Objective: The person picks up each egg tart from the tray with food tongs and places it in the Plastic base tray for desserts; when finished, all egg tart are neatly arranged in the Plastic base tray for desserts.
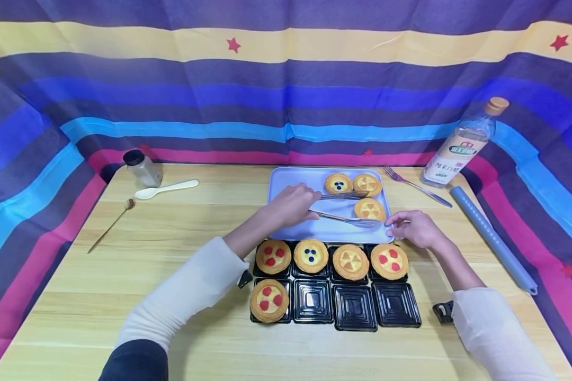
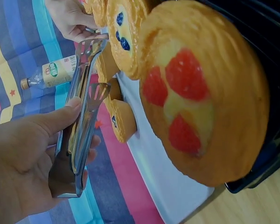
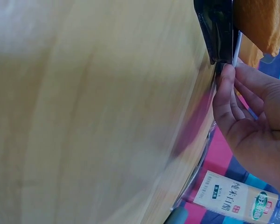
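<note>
My left hand [image 1: 293, 205] grips a pair of metal tongs [image 2: 77, 135], thumb on one arm and fingers round the other side. The spread, slotted tong ends reach over the pale lavender tray [image 1: 297, 233], either side of a tart with a triangle pattern [image 1: 369, 210]; whether they touch it I cannot tell. Behind lie a blueberry tart [image 1: 338, 183] and another triangle-patterned tart [image 1: 367, 184]. My right hand [image 1: 416, 228] pinches the tray's front right corner between thumb and fingers. In front, black plastic trays [image 1: 313, 300] stand in two rows, several holding tarts, including a red-fruit tart [image 2: 196, 93].
A leaning-looking clear bottle [image 1: 450, 153], a fork [image 1: 417, 185] and a grey-blue rod [image 1: 493, 238] lie or stand at the right. On the left are a black-lidded jar [image 1: 144, 169], a white spoon [image 1: 167, 189] and a thin metal stick [image 1: 110, 226]. Striped cloth surrounds the table.
</note>
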A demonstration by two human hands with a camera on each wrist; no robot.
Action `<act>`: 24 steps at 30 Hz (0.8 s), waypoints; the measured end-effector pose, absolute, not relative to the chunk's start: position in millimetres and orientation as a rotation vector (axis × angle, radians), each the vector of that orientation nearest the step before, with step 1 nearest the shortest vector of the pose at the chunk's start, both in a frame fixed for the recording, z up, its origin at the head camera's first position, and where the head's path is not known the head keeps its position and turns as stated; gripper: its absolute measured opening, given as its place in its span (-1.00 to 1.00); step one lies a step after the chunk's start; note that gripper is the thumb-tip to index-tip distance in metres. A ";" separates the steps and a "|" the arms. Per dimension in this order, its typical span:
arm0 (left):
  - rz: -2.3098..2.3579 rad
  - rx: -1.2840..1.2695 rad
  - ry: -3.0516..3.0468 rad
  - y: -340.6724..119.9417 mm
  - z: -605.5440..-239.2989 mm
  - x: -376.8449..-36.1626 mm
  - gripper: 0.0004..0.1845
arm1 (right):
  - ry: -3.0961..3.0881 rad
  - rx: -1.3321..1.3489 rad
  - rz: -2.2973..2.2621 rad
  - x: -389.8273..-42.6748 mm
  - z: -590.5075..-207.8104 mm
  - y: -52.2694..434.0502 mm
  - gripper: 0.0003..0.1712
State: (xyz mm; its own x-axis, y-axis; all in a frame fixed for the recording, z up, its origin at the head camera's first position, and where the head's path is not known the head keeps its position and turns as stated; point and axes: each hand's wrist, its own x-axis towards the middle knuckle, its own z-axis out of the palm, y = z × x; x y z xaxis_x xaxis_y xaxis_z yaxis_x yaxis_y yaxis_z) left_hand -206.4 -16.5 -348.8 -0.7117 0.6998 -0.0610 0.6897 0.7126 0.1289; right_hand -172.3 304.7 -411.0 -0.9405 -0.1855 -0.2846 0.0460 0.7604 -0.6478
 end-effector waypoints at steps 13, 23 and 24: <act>0.080 1.139 2.829 -9.4 -347.7 -204.2 -0.52 | 2.611 -0.089 -0.995 -172.9 -410.8 304.0 -0.73; 0.078 1.157 2.847 -10.6 -342.7 -203.9 -0.49 | 2.634 -0.097 -0.984 -172.5 -410.9 303.3 -0.73; 0.083 1.161 2.851 -11.7 -342.2 -203.7 -0.50 | 2.636 -0.095 -0.987 -172.3 -410.9 303.1 -0.73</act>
